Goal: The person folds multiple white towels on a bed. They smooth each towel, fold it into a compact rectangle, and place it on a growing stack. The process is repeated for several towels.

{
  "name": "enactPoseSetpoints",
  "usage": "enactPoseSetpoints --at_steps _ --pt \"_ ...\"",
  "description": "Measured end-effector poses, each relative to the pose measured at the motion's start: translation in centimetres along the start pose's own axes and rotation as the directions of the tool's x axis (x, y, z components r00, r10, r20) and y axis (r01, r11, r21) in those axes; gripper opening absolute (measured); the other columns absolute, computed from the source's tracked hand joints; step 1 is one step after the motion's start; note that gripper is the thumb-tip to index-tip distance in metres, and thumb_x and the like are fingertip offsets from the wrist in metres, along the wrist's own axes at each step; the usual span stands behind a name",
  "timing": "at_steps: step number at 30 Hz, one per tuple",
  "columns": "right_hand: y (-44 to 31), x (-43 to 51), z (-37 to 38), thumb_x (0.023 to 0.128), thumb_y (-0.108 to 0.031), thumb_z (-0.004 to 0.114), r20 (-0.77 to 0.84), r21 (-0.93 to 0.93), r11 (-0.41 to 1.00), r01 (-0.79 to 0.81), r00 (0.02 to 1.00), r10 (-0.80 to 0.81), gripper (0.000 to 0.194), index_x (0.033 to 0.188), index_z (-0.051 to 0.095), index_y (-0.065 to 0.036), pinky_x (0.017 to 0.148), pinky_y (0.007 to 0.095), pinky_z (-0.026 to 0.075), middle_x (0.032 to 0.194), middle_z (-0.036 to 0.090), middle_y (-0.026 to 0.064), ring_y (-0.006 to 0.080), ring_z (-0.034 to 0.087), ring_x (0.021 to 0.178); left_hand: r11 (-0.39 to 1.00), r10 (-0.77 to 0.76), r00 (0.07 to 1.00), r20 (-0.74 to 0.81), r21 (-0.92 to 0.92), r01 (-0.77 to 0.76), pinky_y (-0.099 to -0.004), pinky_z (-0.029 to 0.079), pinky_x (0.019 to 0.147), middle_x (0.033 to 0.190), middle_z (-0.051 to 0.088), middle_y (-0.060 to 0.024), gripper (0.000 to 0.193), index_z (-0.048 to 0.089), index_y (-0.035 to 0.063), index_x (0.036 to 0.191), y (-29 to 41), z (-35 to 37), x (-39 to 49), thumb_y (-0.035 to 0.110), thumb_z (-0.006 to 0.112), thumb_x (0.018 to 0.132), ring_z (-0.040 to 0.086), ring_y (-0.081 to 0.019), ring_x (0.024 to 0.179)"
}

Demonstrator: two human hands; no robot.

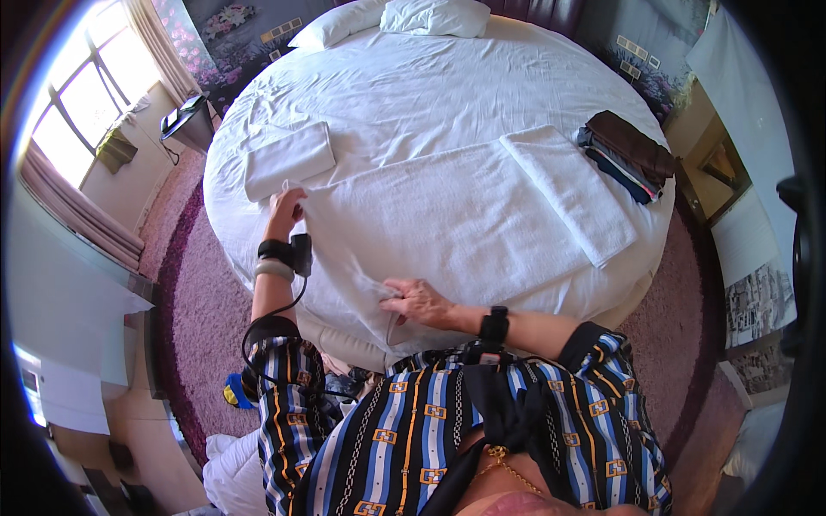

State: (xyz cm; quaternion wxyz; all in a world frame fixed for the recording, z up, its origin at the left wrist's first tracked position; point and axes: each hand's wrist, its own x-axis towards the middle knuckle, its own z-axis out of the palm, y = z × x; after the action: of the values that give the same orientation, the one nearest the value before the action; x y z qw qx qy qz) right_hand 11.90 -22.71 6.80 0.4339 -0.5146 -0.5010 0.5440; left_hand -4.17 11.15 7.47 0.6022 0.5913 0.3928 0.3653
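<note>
A white terry towel (445,219) lies spread across the near part of a round bed (452,90) covered with a white sheet. Its right end is folded over into a slanted band (568,193). My left hand (287,205) grips the towel's far left corner, lifted slightly off the bed. Lower down, my right hand (416,302) pinches the towel's near left edge, and the cloth between both hands sags in loose folds. Just beyond my left hand sits a folded white towel (290,160). Both wrists wear black straps, the left with a small device and a cable.
Folded dark clothes (626,155) are stacked at the bed's right side. Two white pillows (435,16) rest at the far end. A dark bin-like container (187,122) stands left of the bed, near the window. White bedding (235,474) lies low at my left, on purple carpet (206,322).
</note>
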Motion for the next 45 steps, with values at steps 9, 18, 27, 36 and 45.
enactPoseSetpoints --at_steps 9,18,27,36,45 --pt "0.0 -7.3 -7.4 0.091 -0.027 0.060 -0.331 0.291 0.957 0.004 0.939 0.097 0.036 0.116 0.062 -0.001 0.058 0.0263 0.055 0.089 0.068 0.0089 0.0151 0.067 0.070 0.984 -0.164 0.983 -0.089 0.054 0.169 -0.0303 0.047 0.039 0.059 0.058 -0.0112 0.013 0.059 -0.0011 0.067 4.1 13.6 4.9 0.006 0.069 0.071 0.058 -0.0197 0.043" --pt "2.8 -11.1 -9.7 0.091 -0.024 0.060 -0.477 0.386 0.922 -0.045 0.845 0.241 0.025 0.101 0.062 -0.001 0.058 0.0273 0.054 0.082 0.069 0.0099 0.0164 0.068 0.067 0.976 -0.188 0.975 0.116 0.132 0.172 -0.0371 0.057 0.051 0.070 0.064 -0.0144 0.042 0.052 -0.0065 0.115 1.7 22.5 5.3 0.012 0.066 0.081 0.066 -0.0259 0.056" --pt "4.6 -11.3 -9.8 0.088 -0.020 0.058 -0.440 0.339 0.917 -0.212 0.826 0.353 0.022 0.093 0.059 0.001 0.048 0.0285 0.052 0.080 0.069 0.0140 0.0202 0.068 0.058 0.877 0.101 0.965 0.241 0.437 -0.201 -0.0328 0.051 0.091 0.122 0.061 -0.0139 0.073 0.039 0.0008 0.142 -3.9 21.6 1.3 0.034 0.071 0.085 0.062 -0.0220 0.106" --pt "3.8 -11.2 -10.2 0.084 -0.018 0.057 -0.392 0.390 0.890 -0.237 0.832 0.394 0.022 0.091 0.060 0.002 0.044 0.0270 0.049 0.073 0.068 0.0155 0.0207 0.067 0.053 0.805 0.215 0.904 0.370 0.456 -0.379 -0.0360 0.045 0.101 0.133 0.053 -0.0147 0.063 0.050 0.0025 0.135 -4.0 21.2 -1.2 0.033 0.071 0.085 0.056 -0.0275 0.119" --pt "4.4 -11.6 -10.3 0.084 -0.020 0.057 -0.318 0.294 0.883 -0.366 0.834 0.451 0.021 0.084 0.059 0.001 0.041 0.0279 0.047 0.068 0.068 0.0160 0.0211 0.066 0.050 0.580 0.442 0.831 0.339 0.598 -0.553 -0.0369 0.043 0.100 0.139 0.051 -0.0126 0.057 0.051 0.0103 0.137 -3.3 21.1 -3.3 0.033 0.067 0.087 0.053 -0.0314 0.123"
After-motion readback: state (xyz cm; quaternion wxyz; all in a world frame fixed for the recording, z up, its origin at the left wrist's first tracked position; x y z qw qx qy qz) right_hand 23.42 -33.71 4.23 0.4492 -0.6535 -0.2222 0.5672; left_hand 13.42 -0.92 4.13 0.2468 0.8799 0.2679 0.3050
